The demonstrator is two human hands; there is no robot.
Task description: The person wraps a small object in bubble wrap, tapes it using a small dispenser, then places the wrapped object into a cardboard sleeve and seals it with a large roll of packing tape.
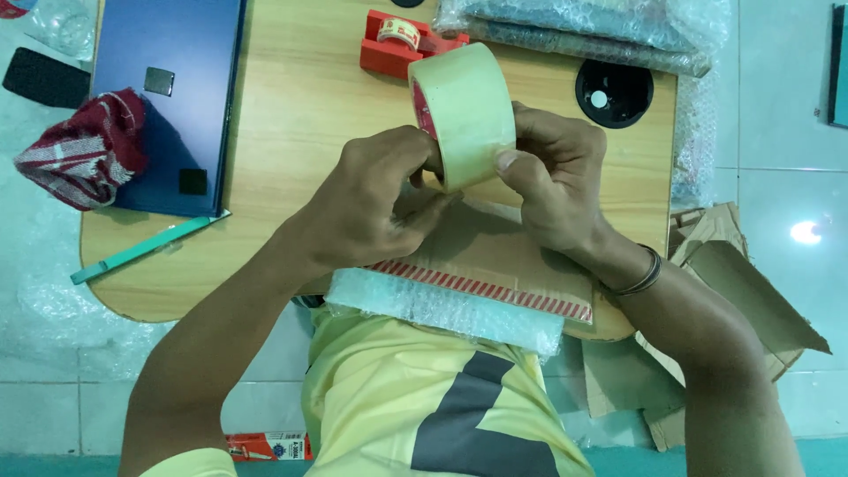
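Observation:
Both hands hold a wide roll of cream packing tape point(465, 110) upright above a low wooden table point(300, 115). My left hand point(375, 199) pinches at the roll's lower left edge with its fingertips. My right hand point(555, 181) grips the roll from the right, thumb pressed on its outer face. Beneath the hands lies a flat brown cardboard parcel point(495, 252) with a red-and-white striped strip along its near edge. Bubble wrap point(446, 309) sticks out from under the parcel toward my body.
A red tape dispenser point(397, 40) stands behind the roll. At the left lie a dark blue flat case point(168, 53), a red-and-white cloth point(84, 150) and a teal cutter point(146, 249). Bubble-wrapped bundles point(583, 26) and a black round hole point(613, 93) sit at the back right; cardboard scraps point(742, 291) lie on the floor.

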